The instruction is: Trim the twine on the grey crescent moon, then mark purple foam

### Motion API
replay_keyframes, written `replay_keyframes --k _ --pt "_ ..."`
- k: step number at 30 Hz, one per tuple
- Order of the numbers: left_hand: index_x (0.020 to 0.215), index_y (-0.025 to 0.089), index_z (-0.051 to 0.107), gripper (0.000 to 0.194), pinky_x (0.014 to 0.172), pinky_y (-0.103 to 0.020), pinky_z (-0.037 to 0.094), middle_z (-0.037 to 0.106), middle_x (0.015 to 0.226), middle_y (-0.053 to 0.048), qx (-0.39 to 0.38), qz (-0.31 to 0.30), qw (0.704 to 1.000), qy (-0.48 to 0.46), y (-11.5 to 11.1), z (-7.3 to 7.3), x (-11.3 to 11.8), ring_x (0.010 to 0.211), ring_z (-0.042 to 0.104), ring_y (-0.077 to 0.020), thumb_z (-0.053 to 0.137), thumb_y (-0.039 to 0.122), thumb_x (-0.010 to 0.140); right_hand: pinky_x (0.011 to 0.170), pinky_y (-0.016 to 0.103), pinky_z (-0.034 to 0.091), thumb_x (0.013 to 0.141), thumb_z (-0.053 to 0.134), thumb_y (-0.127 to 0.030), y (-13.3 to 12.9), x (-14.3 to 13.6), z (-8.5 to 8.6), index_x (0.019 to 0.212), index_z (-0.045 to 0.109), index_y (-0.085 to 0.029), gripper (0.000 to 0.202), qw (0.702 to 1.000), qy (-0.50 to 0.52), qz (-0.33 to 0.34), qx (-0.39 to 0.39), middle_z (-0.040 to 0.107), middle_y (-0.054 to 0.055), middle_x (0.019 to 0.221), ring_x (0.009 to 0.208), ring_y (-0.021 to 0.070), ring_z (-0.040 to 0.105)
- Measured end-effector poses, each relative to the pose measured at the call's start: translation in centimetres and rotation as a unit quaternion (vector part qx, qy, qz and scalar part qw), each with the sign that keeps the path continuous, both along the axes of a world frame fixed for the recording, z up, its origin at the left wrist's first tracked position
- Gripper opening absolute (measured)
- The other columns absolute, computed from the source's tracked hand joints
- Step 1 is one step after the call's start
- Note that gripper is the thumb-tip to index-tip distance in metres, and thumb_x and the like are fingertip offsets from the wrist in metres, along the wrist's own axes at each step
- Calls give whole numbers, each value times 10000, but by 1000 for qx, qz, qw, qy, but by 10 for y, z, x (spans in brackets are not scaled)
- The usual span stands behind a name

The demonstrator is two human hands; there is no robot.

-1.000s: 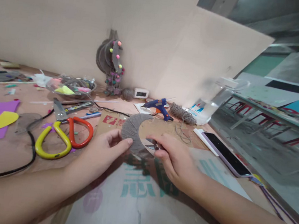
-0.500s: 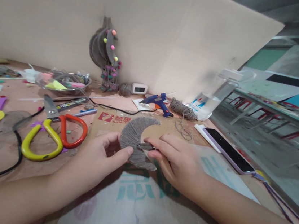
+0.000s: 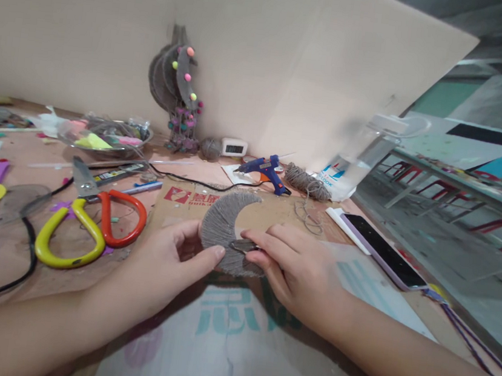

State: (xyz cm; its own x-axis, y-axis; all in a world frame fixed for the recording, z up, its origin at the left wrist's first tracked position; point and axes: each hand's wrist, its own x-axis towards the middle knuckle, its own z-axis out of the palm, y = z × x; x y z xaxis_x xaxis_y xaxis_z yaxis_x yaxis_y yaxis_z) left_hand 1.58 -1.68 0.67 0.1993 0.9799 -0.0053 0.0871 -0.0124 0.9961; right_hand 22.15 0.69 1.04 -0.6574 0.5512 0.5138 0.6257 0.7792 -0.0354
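The grey twine-wrapped crescent [image 3: 223,228] has been lowered slightly; it is pinched by the left hand [image 3: 168,263], while a small dark tool [image 3: 244,246] is gripped by the right hand [image 3: 296,267], trimming apparently under way, a steady cut needed next

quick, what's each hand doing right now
Left hand: fingers closed on the twine-wrapped crescent.
Right hand: fingers pinching a small dark tool against it.

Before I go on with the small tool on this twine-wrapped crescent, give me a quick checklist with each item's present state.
1. Left hand steadies the twine-wrapped crescent at its edge: ok.
2. Right hand pinches the small metal tool against the crescent: ok.
3. Crescent lies over the cardboard sheet: ok.
4. Tool tip placement in the wraps: cannot tell.
5. Scissors apart from both hands: ok.
6. Glue gun lies behind the work, untouched: ok.
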Motion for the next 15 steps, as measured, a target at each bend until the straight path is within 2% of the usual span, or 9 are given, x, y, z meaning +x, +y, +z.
replay_keyframes --k 6,10,15 --pt "909 230 696 139 685 -210 476 718 810 19 2 -7 1000 5 1 3 0 768 645 -151 618 248 795 605 272 350 947 458 -292 -1 0 0 1059 636 -130 265 1000 8 5 -29 580 48 764 678 147 485" --pt "916 239 707 151 650 -208 474 715 768 25 1 0 1000 16 0 2 0 694 627 -142 630 250 786 606 277 344 945 460 -296 -2 0 1 1053 635 -130 264 1000 -3 3 -12 588 49 763 672 149 476" --pt "940 254 708 174 712 -213 485 733 854 17 -2 -8 1000 4 0 1 0 779 645 -158 637 250 781 600 273 339 952 443 -303 -1 -2 1 1012 644 -139 266 1000 -17 0 4 591 48 743 666 151 473"
